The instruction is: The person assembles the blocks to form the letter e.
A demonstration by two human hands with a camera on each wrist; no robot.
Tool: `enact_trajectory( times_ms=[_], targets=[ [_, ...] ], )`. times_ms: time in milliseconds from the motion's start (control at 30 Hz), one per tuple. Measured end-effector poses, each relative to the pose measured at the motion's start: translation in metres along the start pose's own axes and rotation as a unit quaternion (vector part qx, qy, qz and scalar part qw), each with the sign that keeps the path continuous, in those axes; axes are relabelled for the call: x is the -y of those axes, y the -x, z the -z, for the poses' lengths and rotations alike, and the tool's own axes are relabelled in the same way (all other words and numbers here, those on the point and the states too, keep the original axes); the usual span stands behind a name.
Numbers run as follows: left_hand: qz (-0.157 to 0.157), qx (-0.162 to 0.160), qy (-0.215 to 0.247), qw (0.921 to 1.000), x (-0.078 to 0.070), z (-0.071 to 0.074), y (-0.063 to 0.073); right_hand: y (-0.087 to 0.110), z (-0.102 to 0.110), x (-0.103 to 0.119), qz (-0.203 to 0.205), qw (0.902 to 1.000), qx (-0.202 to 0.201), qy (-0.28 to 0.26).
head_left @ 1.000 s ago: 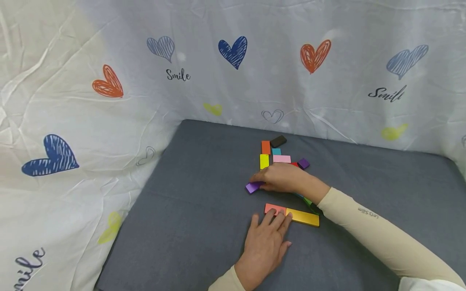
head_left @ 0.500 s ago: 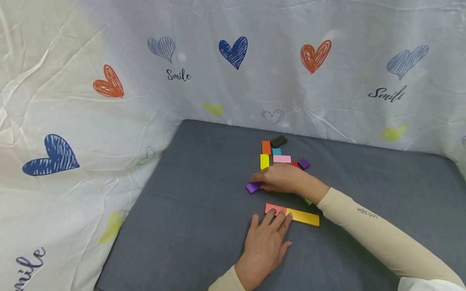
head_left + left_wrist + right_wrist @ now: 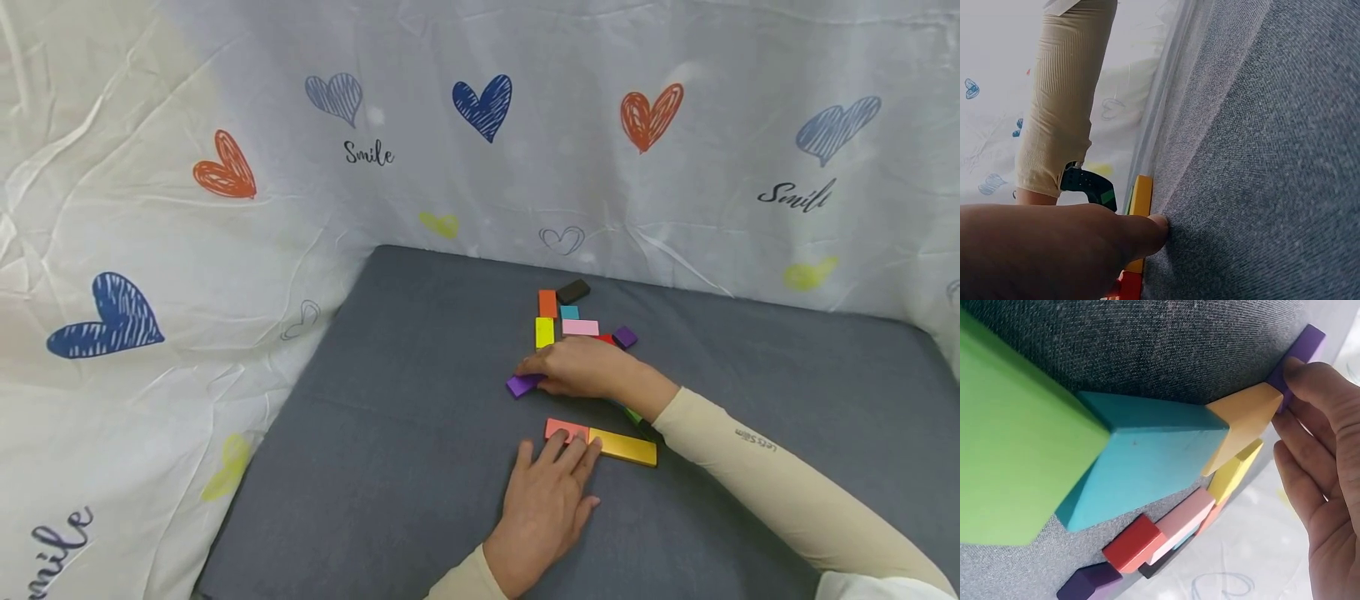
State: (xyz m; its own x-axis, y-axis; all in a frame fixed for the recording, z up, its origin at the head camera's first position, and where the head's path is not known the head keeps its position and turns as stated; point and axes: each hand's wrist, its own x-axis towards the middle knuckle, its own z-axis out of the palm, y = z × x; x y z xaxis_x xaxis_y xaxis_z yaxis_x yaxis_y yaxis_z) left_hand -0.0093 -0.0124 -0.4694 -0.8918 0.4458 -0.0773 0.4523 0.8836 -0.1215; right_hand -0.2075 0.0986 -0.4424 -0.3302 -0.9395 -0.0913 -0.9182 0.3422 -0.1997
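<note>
My right hand (image 3: 592,367) pinches a purple block (image 3: 522,386) between thumb and fingers. In the right wrist view the purple block (image 3: 1305,349) lies at the end of a row made of a light orange block (image 3: 1244,415), a teal block (image 3: 1154,456) and a green block (image 3: 1016,444). That row is mostly hidden under my hand in the head view. My left hand (image 3: 546,508) lies nearer the front, its extended fingertips resting on a salmon block (image 3: 557,427) and a longer golden-yellow block (image 3: 630,448), set end to end.
Behind my right hand lie orange (image 3: 548,303), yellow (image 3: 544,332), pink (image 3: 581,327), small teal (image 3: 570,312), black (image 3: 573,291) and dark purple (image 3: 625,337) blocks, with a partly covered red block (image 3: 607,339). A heart-print cloth (image 3: 525,192) hangs behind the grey tabletop (image 3: 375,467).
</note>
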Motion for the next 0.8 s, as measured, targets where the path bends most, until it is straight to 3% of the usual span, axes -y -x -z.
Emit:
enact_trajectory(
  times_ms=[433,800],
  targets=[
    [0.000,-0.005,-0.005,1.0000,-0.001,-0.001,0.001,0.024,0.014,0.000,-0.033,0.9970,-0.064,-0.028],
    [-0.001,-0.027,-0.007,0.9996,-0.002,0.000,0.002,0.062,0.022,0.005,-0.076,0.9874,-0.139,-0.006]
  ],
)
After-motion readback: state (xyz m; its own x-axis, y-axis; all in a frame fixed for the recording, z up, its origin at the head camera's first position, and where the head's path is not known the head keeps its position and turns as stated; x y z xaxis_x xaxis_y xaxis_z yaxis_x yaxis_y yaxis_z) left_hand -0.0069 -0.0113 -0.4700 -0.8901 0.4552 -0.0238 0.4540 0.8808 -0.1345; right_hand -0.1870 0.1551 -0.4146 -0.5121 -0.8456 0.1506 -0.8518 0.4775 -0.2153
